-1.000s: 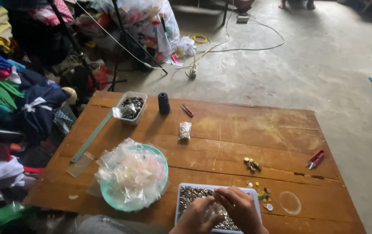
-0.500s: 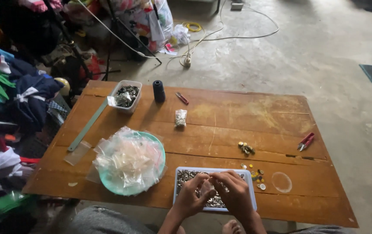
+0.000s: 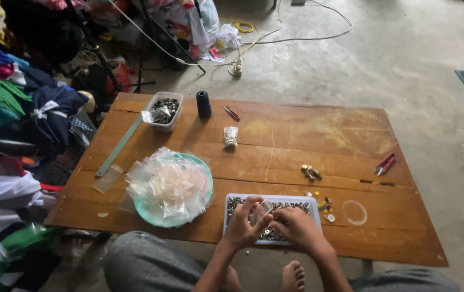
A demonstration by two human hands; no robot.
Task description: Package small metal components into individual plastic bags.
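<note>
This looks like a small home garment workshop. A low, worn wooden table [image 3: 318,135] stands on a bare, stained concrete floor [image 3: 405,59]. Heaps of coloured clothing [image 3: 10,92] fill the left edge of the frame. At the top centre, cables [image 3: 275,38] trail across the floor. On the table lie sewing supplies: a dark thread spool [image 3: 203,104], red thread snips [image 3: 385,163], a long ruler [image 3: 118,146], trays of small metal fasteners [image 3: 164,110] and a teal plate of clear little plastic bags [image 3: 171,186].
</note>
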